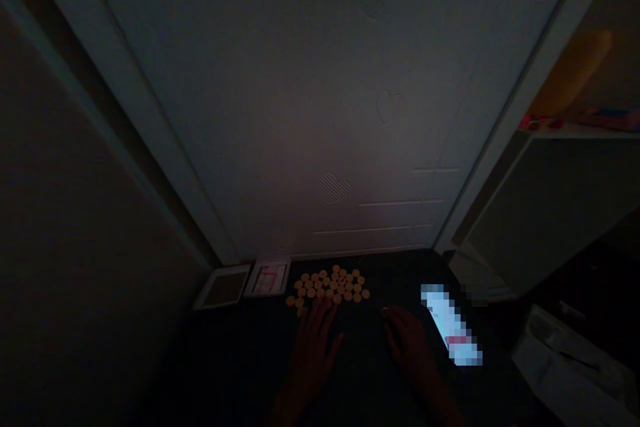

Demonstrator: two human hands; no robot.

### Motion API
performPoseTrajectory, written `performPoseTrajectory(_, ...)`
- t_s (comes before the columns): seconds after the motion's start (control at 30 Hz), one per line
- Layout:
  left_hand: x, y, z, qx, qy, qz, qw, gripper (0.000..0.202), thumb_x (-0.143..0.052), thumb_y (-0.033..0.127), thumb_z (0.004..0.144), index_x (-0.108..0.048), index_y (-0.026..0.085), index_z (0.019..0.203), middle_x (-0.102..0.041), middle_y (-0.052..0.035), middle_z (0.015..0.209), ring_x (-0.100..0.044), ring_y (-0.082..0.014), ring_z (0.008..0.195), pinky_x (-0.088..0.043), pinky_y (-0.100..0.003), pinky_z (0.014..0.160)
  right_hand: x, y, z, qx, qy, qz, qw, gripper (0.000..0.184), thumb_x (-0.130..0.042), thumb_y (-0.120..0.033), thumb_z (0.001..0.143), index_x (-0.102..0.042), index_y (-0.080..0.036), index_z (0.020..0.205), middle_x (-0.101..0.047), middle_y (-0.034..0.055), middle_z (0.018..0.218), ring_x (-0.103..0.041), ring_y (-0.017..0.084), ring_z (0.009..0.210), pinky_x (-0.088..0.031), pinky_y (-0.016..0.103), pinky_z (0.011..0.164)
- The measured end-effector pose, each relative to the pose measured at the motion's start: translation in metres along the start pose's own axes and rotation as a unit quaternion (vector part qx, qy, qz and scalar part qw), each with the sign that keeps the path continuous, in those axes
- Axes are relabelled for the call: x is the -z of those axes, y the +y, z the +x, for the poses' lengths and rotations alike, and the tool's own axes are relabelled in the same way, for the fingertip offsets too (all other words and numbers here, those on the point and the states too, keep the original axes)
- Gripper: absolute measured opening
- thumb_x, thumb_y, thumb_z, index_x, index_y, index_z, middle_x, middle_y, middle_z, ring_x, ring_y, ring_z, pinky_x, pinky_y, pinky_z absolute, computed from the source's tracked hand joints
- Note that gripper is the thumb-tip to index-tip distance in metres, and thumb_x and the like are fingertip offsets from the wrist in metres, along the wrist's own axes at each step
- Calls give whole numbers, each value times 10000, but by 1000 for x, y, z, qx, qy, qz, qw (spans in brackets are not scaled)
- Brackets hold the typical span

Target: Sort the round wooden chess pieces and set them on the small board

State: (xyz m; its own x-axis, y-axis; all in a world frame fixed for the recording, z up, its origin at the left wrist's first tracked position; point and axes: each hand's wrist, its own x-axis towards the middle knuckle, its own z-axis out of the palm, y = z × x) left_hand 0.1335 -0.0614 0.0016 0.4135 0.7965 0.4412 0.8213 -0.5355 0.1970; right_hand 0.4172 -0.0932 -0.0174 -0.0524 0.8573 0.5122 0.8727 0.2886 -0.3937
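Observation:
On the dark tabletop lies a loose cluster of small, round, pale wooden discs point(349, 285), like game pieces. My left hand point(317, 333) reaches to the near edge of the cluster, palm down, its fingers stretched out and fingertips on the closest discs. To the right, apart from the cluster, my right hand point(406, 337) is curled, with a single pale disc point(385, 311) at its fingertips. Dim light hides most of the finger detail and any markings on the discs.
Left of the discs lie a white-rimmed tray point(203, 307) and a shallow box point(249, 293) with a pink-and-white inside. A lit phone point(450, 325) lies right of my right hand. Behind stands a pale panel point(280, 147) with embossed hearts. A whitish container point(575, 373) sits lower right.

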Motion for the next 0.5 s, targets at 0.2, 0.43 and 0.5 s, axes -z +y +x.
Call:
performPoseTrajectory(0.2, 5, -27, -36, 98, 47, 45, 993, 481, -498, 407, 980, -529, 209, 1417, -539, -128, 1477, -477, -334, 1373, -375, -591, 1131, 0, -2, -1, -8, -4, 1, 1000, 378, -524, -286, 968, -600, -260, 1338, -674, 105, 1292, -636, 292, 1188, -527, 487, 991)
performPoseTrajectory(0.43, -2, -33, -30, 104, 4, 51, 993, 523, -478, 441, 977, -515, 193, 1436, -526, -132, 1494, -465, -326, 1390, -360, -601, 1135, -1, 1, 0, -8, -7, 7, 1000, 372, -528, -296, 964, -609, -269, 1326, -682, 101, 1274, -637, 293, 1185, -523, 494, 988)
performPoseTrajectory(0.5, -2, -31, -22, 102, 3, 47, 994, 526, -474, 441, 978, -512, 196, 1442, -534, -129, 1488, -435, -325, 1414, -340, -607, 1144, -1, 1, 1, -8, -8, 8, 1000, 371, -525, -293, 963, -613, -272, 1323, -681, 98, 1276, -637, 290, 1184, -527, 490, 983)
